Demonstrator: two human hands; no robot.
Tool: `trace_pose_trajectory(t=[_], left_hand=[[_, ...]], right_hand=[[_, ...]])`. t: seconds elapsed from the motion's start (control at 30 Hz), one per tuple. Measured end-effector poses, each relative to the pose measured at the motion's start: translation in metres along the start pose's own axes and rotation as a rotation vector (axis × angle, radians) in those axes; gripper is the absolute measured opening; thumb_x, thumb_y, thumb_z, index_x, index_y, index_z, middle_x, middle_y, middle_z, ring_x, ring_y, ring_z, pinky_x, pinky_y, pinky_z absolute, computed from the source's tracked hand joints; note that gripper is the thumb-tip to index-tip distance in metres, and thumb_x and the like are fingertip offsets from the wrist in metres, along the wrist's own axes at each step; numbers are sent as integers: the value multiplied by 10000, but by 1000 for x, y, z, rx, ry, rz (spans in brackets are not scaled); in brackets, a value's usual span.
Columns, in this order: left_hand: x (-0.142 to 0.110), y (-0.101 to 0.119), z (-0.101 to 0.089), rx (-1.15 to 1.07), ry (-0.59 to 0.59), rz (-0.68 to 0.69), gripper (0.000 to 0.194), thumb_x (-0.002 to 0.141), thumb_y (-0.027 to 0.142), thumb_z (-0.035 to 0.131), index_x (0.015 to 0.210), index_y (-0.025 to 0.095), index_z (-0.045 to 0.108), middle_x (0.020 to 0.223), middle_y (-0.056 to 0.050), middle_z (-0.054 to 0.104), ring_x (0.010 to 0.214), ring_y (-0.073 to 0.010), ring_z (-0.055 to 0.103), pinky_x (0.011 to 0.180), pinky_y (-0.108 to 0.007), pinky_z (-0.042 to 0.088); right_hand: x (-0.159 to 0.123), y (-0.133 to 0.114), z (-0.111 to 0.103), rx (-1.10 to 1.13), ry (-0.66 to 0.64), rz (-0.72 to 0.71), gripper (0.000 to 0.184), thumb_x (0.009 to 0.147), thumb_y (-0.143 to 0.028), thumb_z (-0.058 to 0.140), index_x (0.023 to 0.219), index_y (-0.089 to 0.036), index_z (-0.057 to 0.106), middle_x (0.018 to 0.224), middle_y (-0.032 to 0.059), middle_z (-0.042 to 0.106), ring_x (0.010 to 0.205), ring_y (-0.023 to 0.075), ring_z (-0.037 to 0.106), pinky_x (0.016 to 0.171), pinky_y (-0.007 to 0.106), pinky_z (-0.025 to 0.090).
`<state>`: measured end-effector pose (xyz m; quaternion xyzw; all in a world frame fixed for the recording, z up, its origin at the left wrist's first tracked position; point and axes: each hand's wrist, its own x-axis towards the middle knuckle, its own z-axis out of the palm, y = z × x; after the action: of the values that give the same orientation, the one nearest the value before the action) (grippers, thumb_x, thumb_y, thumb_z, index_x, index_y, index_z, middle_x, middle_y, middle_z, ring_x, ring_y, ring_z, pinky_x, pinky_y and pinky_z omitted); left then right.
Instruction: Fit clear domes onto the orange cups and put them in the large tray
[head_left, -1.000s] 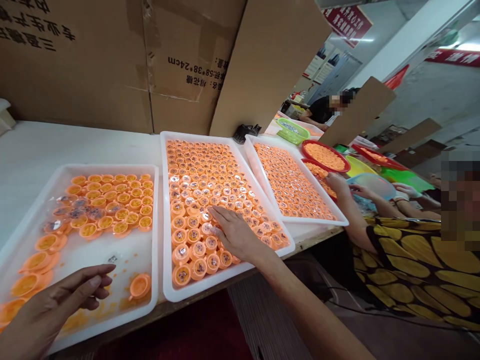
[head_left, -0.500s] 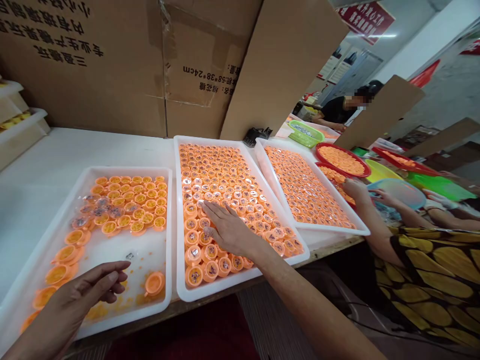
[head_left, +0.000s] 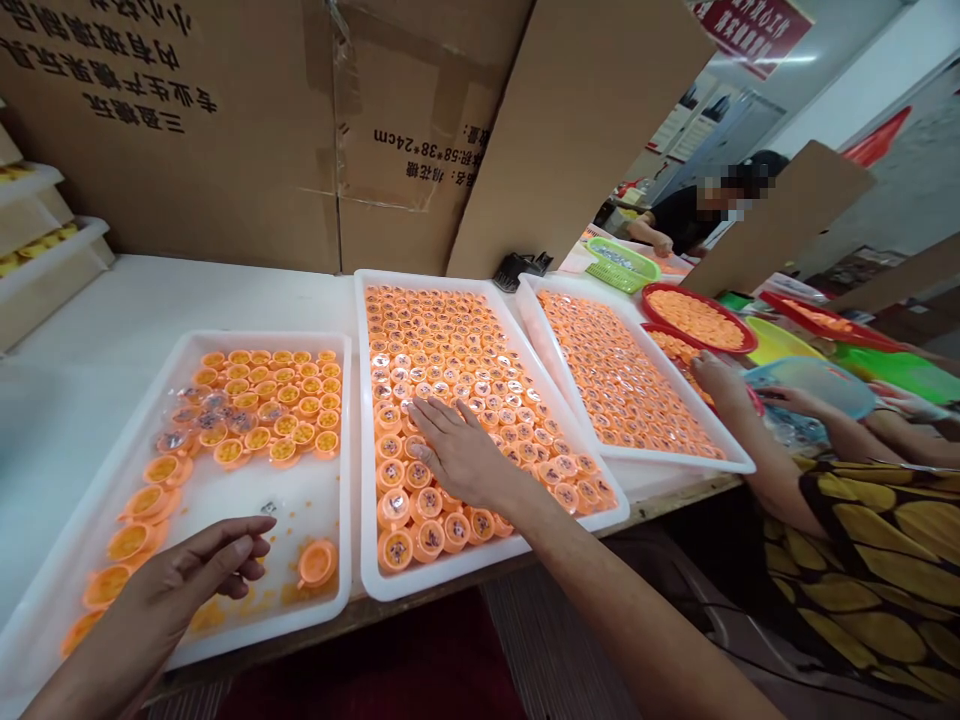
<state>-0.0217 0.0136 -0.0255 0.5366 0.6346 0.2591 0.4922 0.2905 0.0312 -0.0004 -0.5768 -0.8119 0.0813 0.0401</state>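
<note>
My right hand (head_left: 465,450) lies flat, palm down, on the orange cups (head_left: 429,540) with printed round lids that fill the middle white tray (head_left: 367,480). Its fingers are stretched out and it grips nothing. Over the left white tray (head_left: 346,450) hovers my left hand (head_left: 202,570), fingers loosely curled and thumb near the index finger, with nothing visible in it. Lidless orange cups with yellow contents (head_left: 285,425) stand in the back and along the left side of that tray. One orange cup (head_left: 317,563) sits by itself at its front right. A small clear printed piece (head_left: 268,508) lies near my left fingertips.
A third tray of lidded cups (head_left: 630,380) stands on the right. Beyond it are red baskets of orange pieces (head_left: 694,318) and a co-worker's hand (head_left: 716,380). Cardboard (head_left: 255,140) walls off the back. Stacked trays (head_left: 52,260) stand at far left.
The whole view has shifted slightly, so everything sits a little further right. My right hand stays flat on the lidded cups; my left hand keeps almost the same pose over the left tray.
</note>
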Motion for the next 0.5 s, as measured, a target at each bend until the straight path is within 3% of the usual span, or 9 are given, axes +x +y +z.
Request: trace_pose_trajectory(t=[0.07, 0.27, 0.5], left_hand=[[0, 1, 0, -30, -41, -27, 398, 568, 612, 630, 706, 255, 740, 754, -78, 728, 691, -251, 673, 623, -305, 577], [1, -8, -2, -25, -89, -91, 638, 604, 665, 602, 1019, 194, 711, 807, -69, 723, 759, -251, 670, 695, -311, 572], [4, -8, 0, -23, -121, -98, 685, 581, 704, 595, 1019, 190, 710, 825, -72, 725, 785, -258, 670, 713, -316, 569]], right_hand=[[-2, -2, 2, -3, 6, -16, 539, 973, -435, 209, 1460, -205, 216, 1526, 48, 255, 1410, 240, 202, 1146, 520, 140], [-7, -7, 13, -5, 17, -56, 594, 964, -469, 218, 1476, -180, 135, 1548, 80, 159, 1421, 242, 158, 1137, 534, 154], [-6, -9, 8, 24, 47, -53, 600, 965, -484, 198, 1481, -199, 86, 1554, 60, 126, 1431, 202, 113, 1153, 507, 99]])
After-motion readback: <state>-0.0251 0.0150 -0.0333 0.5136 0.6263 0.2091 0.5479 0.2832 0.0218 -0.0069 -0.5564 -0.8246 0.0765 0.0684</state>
